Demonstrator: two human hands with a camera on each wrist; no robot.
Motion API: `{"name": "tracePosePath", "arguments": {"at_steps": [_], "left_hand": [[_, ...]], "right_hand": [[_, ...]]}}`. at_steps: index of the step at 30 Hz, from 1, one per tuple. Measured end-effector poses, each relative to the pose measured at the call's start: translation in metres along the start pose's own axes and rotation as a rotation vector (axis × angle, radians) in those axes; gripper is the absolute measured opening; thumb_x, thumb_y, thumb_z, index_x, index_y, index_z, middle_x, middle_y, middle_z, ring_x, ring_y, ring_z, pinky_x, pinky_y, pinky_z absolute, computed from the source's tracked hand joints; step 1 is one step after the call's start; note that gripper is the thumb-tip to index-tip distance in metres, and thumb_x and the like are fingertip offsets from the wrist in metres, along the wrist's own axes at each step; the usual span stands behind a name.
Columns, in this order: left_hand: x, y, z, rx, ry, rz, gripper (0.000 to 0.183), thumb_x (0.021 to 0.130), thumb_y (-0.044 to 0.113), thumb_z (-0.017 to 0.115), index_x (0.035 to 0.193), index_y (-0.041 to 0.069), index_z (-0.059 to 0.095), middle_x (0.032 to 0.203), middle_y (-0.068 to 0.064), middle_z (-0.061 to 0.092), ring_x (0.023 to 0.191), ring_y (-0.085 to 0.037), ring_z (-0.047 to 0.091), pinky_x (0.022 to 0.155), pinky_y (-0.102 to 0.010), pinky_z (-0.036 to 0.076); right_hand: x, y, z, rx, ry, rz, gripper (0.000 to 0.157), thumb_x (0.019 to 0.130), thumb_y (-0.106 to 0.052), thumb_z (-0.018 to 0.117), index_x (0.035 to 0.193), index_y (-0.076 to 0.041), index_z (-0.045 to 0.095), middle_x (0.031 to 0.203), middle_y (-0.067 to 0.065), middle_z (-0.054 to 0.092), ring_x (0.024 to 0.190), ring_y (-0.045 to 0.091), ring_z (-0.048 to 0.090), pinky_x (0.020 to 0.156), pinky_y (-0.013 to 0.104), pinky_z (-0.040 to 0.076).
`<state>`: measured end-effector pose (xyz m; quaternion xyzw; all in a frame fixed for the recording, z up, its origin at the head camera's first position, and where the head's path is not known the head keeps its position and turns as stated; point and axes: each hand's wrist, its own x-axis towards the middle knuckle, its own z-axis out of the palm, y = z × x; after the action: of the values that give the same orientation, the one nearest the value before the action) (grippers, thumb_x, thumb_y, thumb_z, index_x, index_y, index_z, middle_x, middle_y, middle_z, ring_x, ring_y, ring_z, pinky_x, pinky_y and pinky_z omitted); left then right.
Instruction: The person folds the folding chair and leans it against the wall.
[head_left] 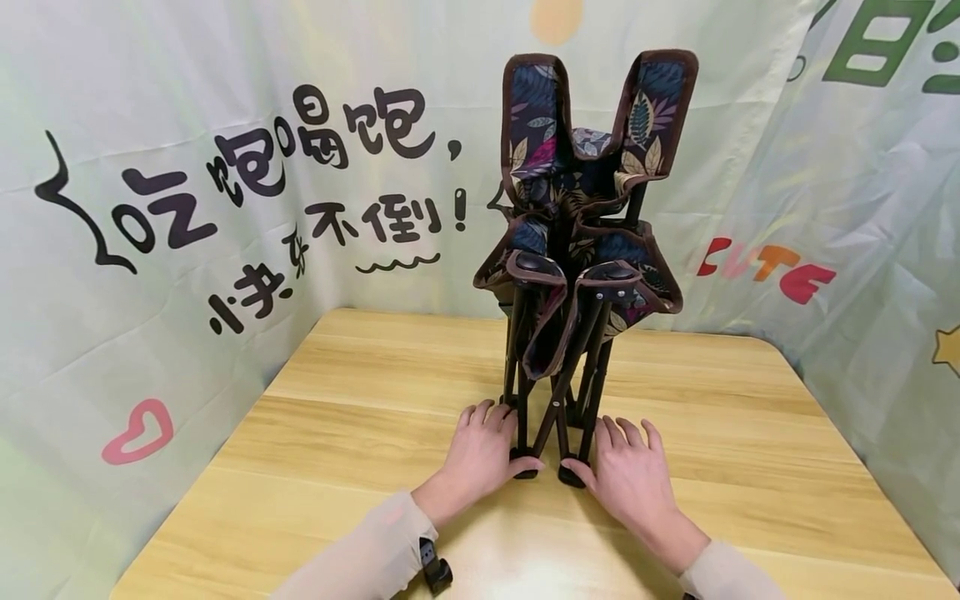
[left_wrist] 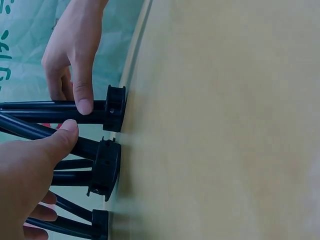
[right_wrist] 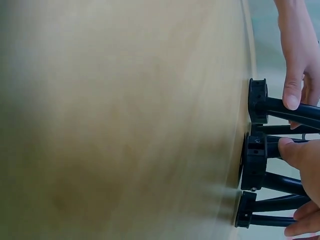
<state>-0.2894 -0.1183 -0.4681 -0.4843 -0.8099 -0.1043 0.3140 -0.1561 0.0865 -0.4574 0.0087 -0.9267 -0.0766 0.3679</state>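
A folding chair stands upright and collapsed, its dark leaf-patterned fabric edged in brown. Its black tube legs are bunched together above black plastic feet on the table. Low on the left side, my left hand holds the legs, thumb across a front leg and fingers back toward a rear one. My right hand holds the right-hand legs likewise, its thumb on the other front leg just above the foot. Both thumbs point inward in the head view; the fingertips are partly hidden behind the tubes.
The wood-grain table has rounded far corners. Pale printed cloth with dark lettering hangs behind it and along both sides. A black strap with a small device hangs at the left sleeve.
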Motion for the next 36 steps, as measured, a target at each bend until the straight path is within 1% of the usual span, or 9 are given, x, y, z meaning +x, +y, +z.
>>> {"name": "tracePosePath", "arguments": {"at_steps": [4, 8, 15, 20, 23, 27, 31, 36], "left_hand": [[0.003, -0.002, 0.003, 0.003, 0.005, 0.003, 0.082, 0.072, 0.081, 0.06, 0.106, 0.007, 0.07, 0.107, -0.007, 0.068, 0.105, -0.03, 0.06, 0.085, -0.044, 0.05], [0.008, -0.004, 0.005, -0.001, -0.009, -0.002, 0.083, 0.072, 0.081, 0.06, 0.107, 0.007, 0.07, 0.108, -0.007, 0.067, 0.106, -0.03, 0.06, 0.086, -0.043, 0.05], [0.015, -0.005, 0.006, 0.032, -0.022, 0.0, 0.09, 0.067, 0.084, 0.06, 0.111, 0.006, 0.068, 0.111, -0.007, 0.068, 0.107, -0.029, 0.061, 0.086, -0.042, 0.05], [0.02, -0.006, 0.006, 0.053, -0.047, -0.012, 0.09, 0.067, 0.085, 0.059, 0.112, 0.008, 0.069, 0.112, -0.006, 0.068, 0.108, -0.028, 0.06, 0.088, -0.041, 0.05], [0.021, -0.006, 0.009, 0.051, -0.049, -0.02, 0.09, 0.068, 0.084, 0.06, 0.113, 0.007, 0.069, 0.112, -0.005, 0.068, 0.108, -0.027, 0.06, 0.088, -0.041, 0.05], [0.022, -0.008, 0.013, 0.057, -0.023, -0.018, 0.09, 0.067, 0.084, 0.06, 0.113, 0.007, 0.07, 0.111, -0.005, 0.068, 0.107, -0.027, 0.061, 0.086, -0.041, 0.05], [0.023, -0.011, 0.015, 0.064, -0.018, -0.02, 0.092, 0.067, 0.085, 0.059, 0.114, 0.008, 0.07, 0.112, -0.005, 0.068, 0.107, -0.028, 0.06, 0.085, -0.041, 0.05], [0.026, -0.015, 0.02, 0.07, -0.012, -0.018, 0.092, 0.066, 0.086, 0.058, 0.114, 0.009, 0.07, 0.113, -0.005, 0.067, 0.108, -0.028, 0.059, 0.085, -0.042, 0.05]], "right_hand": [[0.003, 0.001, 0.001, -0.007, 0.004, -0.009, 0.08, 0.078, -0.064, 0.058, 0.102, 0.012, 0.066, 0.097, 0.025, 0.069, 0.089, 0.041, 0.065, 0.086, 0.061, 0.045], [0.007, 0.002, 0.002, -0.013, 0.0, -0.013, 0.079, 0.079, -0.063, 0.057, 0.1, 0.013, 0.065, 0.095, 0.026, 0.069, 0.087, 0.042, 0.065, 0.085, 0.061, 0.046], [0.009, 0.004, 0.004, -0.023, 0.004, -0.001, 0.08, 0.079, -0.064, 0.057, 0.099, 0.013, 0.063, 0.085, 0.027, 0.068, 0.084, 0.042, 0.066, 0.084, 0.061, 0.047], [0.015, 0.007, 0.006, -0.034, 0.003, 0.006, 0.084, 0.078, -0.068, 0.055, 0.098, 0.013, 0.063, 0.087, 0.028, 0.068, 0.086, 0.042, 0.066, 0.086, 0.06, 0.046], [0.017, 0.007, 0.008, -0.045, -0.008, 0.006, 0.085, 0.078, -0.067, 0.057, 0.101, 0.014, 0.064, 0.091, 0.029, 0.068, 0.087, 0.042, 0.066, 0.087, 0.059, 0.047], [0.018, 0.007, 0.012, -0.061, -0.021, 0.007, 0.086, 0.079, -0.067, 0.056, 0.106, 0.014, 0.064, 0.094, 0.029, 0.069, 0.089, 0.042, 0.066, 0.087, 0.059, 0.047], [0.02, 0.009, 0.015, -0.076, -0.017, 0.009, 0.087, 0.08, -0.069, 0.054, 0.107, 0.013, 0.065, 0.095, 0.027, 0.069, 0.088, 0.042, 0.066, 0.087, 0.059, 0.047], [0.021, 0.01, 0.02, -0.081, -0.006, 0.021, 0.086, 0.08, -0.07, 0.054, 0.106, 0.012, 0.065, 0.093, 0.026, 0.069, 0.086, 0.044, 0.065, 0.08, 0.057, 0.049]]}}
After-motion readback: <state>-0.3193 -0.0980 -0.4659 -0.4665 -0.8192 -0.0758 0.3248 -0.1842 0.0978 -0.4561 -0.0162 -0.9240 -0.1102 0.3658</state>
